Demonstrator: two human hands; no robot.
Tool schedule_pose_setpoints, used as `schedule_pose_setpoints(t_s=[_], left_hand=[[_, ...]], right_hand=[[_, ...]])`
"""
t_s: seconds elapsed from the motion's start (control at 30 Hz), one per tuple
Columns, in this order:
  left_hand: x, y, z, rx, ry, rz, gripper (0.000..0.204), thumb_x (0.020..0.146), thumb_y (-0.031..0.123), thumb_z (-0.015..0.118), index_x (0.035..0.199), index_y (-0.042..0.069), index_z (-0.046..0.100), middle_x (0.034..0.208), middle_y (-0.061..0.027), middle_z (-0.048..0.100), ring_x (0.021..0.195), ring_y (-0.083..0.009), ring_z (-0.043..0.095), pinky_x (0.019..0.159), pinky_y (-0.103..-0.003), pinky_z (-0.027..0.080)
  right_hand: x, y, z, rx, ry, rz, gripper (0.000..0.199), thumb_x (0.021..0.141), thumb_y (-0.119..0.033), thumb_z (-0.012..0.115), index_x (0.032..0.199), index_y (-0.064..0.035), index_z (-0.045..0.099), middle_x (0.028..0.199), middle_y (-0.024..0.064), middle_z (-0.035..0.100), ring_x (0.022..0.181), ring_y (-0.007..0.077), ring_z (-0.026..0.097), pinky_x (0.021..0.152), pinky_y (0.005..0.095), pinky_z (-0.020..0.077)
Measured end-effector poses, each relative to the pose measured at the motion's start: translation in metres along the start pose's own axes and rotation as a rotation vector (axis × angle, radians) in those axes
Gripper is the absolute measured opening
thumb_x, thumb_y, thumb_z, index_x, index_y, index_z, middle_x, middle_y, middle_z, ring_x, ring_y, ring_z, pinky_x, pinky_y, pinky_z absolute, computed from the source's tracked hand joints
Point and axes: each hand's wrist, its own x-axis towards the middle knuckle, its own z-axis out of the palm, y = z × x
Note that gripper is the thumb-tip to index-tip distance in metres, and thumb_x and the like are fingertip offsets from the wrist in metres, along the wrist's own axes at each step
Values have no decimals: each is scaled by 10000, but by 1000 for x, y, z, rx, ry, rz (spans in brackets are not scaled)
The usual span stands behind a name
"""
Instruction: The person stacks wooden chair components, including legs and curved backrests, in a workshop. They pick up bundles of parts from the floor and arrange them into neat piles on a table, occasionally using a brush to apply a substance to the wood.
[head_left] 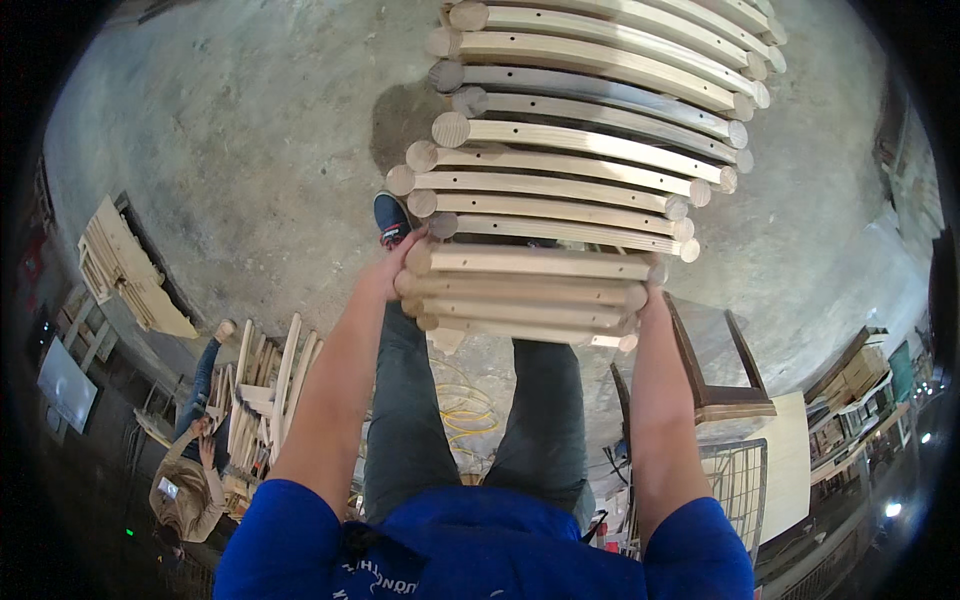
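Observation:
In front of my legs I hold a bundle of several pale wooden frames [530, 292], each showing a flat rail between round post ends. My left hand [402, 262] is closed around the bundle's left end. At the right end my right hand [654, 290] grips the posts, its fingers mostly hidden by the wood. Just beyond the bundle runs a long row of similar wooden frames [580, 190], set side by side with small dark holes in their rails. One rail in the row looks greyer than the others. The lower parts of the held frames are hidden.
A dark wooden frame with a panel [735, 395] stands by my right arm, near a wire rack [735, 490]. A yellow hose [465, 410] lies between my legs. On the left, a person [190, 480] sits beside piled wooden parts [265, 395]; boards [130, 270] lie farther off.

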Motion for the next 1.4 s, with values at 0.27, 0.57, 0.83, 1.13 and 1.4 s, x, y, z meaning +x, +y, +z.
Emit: schedule_pose_setpoints(t_s=[0.27,0.57,0.83,1.13,1.4], left_hand=[[-10,-67,-52,-134,24,-227,702,726,580,598,1207,81,483,1150,-127,556,1039,-256,544,910,-426,422],[3,-68,-69,-118,53,-109,703,723,578,593,1206,81,476,1104,-116,571,991,-240,563,869,-396,443],[-85,-94,-101,-169,-62,-135,624,778,561,533,1207,111,468,1092,-82,570,980,-216,564,854,-380,449],[-381,-52,-155,149,2,270,627,802,504,545,1256,83,442,1161,-74,547,1034,-202,542,891,-367,434],[-508,-32,-324,-118,25,473,778,757,504,587,1357,127,268,1305,-62,402,1153,-213,445,930,-363,399]], right_hand=[[-43,14,-11,-341,-187,126,755,719,-612,541,1314,-173,388,1304,77,427,1219,249,370,914,440,392],[-47,19,12,-386,-199,79,622,797,-629,437,1187,-151,517,1030,63,584,904,234,573,746,407,480],[-119,44,-3,-567,-72,48,852,637,-746,523,1260,-168,460,1218,71,495,1058,265,494,854,472,400],[-312,165,77,-498,-284,183,704,764,-657,425,1219,-122,477,1100,102,559,966,247,568,825,431,469],[-448,238,296,-662,-470,-79,779,758,-640,470,1264,-50,409,1122,147,520,946,248,548,834,359,437]])
